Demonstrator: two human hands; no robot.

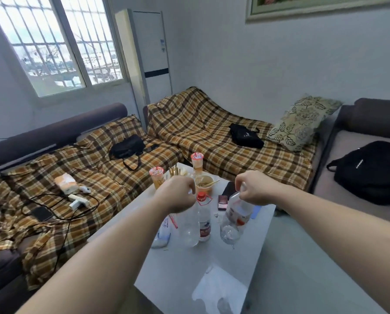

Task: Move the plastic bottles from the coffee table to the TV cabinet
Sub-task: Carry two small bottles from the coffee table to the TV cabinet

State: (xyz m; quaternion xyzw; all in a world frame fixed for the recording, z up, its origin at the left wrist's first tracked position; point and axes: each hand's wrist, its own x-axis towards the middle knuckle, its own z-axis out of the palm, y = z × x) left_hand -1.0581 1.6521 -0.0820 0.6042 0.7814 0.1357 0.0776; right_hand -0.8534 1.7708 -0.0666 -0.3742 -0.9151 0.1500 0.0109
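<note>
On the white coffee table (180, 277), my left hand (178, 193) grips the top of a clear empty plastic bottle (189, 227) that hangs upright from it. Right beside it stands a red-capped bottle (204, 220) with a red label, untouched on the table. My right hand (255, 189) pinches the neck of a clear labelled bottle (236, 217), which tilts with its base toward me, just above the table. The TV cabinet is out of view.
Two sealed drink cups (156, 180) (197, 163), a bowl with chopsticks (204, 183), a dark phone (229, 189), a small box (222, 201) and plastic wrappers (219, 288) lie on the table. Plaid-covered sofas with bags, cables and a cushion surround its far sides.
</note>
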